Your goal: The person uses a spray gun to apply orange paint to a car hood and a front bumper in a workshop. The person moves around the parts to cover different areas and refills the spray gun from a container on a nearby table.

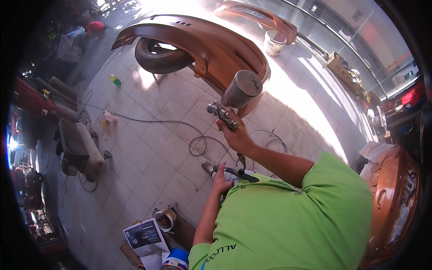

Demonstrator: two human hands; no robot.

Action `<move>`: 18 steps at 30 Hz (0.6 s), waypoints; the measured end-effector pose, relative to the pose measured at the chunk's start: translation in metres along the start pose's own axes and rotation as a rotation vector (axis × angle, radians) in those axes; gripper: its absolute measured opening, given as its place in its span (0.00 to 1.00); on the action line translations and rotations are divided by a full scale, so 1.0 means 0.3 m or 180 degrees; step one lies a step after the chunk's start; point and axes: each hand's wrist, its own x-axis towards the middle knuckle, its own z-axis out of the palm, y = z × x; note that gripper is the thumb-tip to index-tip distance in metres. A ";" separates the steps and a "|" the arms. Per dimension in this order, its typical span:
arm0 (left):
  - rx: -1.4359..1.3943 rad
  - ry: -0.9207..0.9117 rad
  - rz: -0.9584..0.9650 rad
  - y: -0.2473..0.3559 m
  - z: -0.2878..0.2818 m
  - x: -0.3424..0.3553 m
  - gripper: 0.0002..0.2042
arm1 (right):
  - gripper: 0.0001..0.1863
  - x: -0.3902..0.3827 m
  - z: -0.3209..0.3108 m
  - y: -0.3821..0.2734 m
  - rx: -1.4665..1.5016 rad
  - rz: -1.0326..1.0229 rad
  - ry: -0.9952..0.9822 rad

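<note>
My right hand (236, 137) is wrapped round a metal spray gun (223, 116), which carries a grey cup (243, 88) on top. Low by my waist, my left hand (221, 183) is closed on a dark air hose (235, 171); some of its fingers are hidden. Just beyond the spray gun stands a copper-brown car bumper (216, 47), glossy and curved, raised off the floor. A black tyre (157, 58) sits under its left part. The cup overlaps the bumper's near right end in the view.
A thin hose (173, 121) loops across the tiled floor. Farther back are another copper bumper (265, 18) and a white bucket (274, 43). A compressor (81, 150) stands left, paint cans (175, 260) lower left. A copper car panel (389, 202) is at right.
</note>
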 end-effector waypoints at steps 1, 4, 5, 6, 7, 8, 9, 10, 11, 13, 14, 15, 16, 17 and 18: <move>0.0221 -0.0266 0.0213 -0.035 -0.055 0.040 0.31 | 0.27 0.014 0.020 -0.010 -0.0068 0.0021 0.0173; -0.0215 -0.1492 -0.0683 -0.100 -0.279 0.144 0.26 | 0.25 0.097 0.113 -0.028 0.0164 0.0452 0.0420; -0.0180 -0.1093 -0.0317 -0.194 -0.338 0.150 0.22 | 0.25 0.133 0.158 -0.042 0.0196 0.0508 0.0488; 0.0451 -0.0726 0.0068 -0.224 -0.452 0.150 0.16 | 0.25 0.165 0.189 -0.028 0.0218 0.0404 0.0565; 0.0932 -0.0687 -0.0083 -0.232 -0.550 0.148 0.15 | 0.25 0.209 0.210 -0.019 0.0094 0.0359 0.0747; 0.1316 -0.0900 -0.0158 -0.298 -0.649 0.135 0.16 | 0.25 0.244 0.245 -0.021 0.0152 0.0511 0.0837; 0.1755 -0.1025 -0.0210 -0.371 -0.741 0.106 0.18 | 0.25 0.269 0.266 -0.015 0.0170 0.0674 0.0942; 0.2254 -0.1403 -0.0458 -0.395 -0.868 0.088 0.19 | 0.25 0.304 0.281 -0.004 0.0215 0.0793 0.1116; 0.2397 -0.1409 -0.0670 -0.448 -0.981 0.039 0.20 | 0.24 0.347 0.310 0.005 0.0156 0.0685 0.1281; 0.1944 -0.0975 -0.0922 -0.546 -1.145 -0.005 0.21 | 0.23 0.398 0.369 0.028 0.0094 0.0555 0.1510; 0.1562 -0.0652 -0.0728 -0.597 -1.190 -0.001 0.21 | 0.22 0.421 0.398 0.034 0.0072 0.0531 0.1600; 0.1483 -0.0719 -0.0794 -0.585 -1.231 0.068 0.21 | 0.21 0.420 0.406 0.037 0.0091 0.0589 0.1740; 0.1408 -0.0781 -0.0888 -0.584 -1.271 0.120 0.21 | 0.20 0.428 0.412 0.034 0.0124 0.0664 0.1861; 0.1351 -0.0883 -0.1018 -0.575 -1.320 0.155 0.21 | 0.18 0.433 0.413 0.050 0.0066 0.0606 0.1945; 0.1124 -0.0909 -0.0976 -0.569 -1.375 0.211 0.22 | 0.17 0.446 0.413 0.082 0.0007 0.0553 0.2028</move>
